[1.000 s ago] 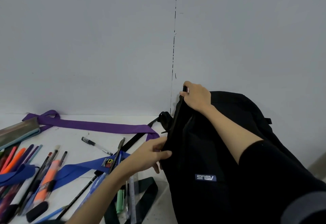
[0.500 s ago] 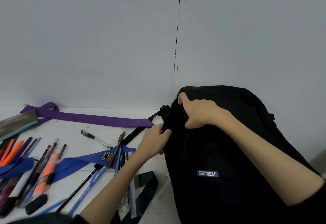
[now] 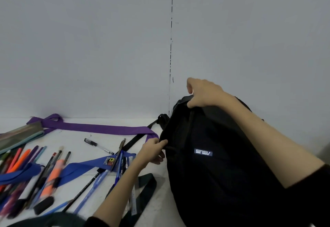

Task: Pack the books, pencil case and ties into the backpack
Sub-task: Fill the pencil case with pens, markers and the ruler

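Holding the backpack (image 3: 223,155) upright with both hands.
Right hand (image 3: 203,92) gripped its top; left hand (image 3: 151,150) pinched its side edge.

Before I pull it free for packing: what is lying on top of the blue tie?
Across the blue tie lie several pens and a dark pencil. The left forearm covers its right end, so anything there cannot be seen.
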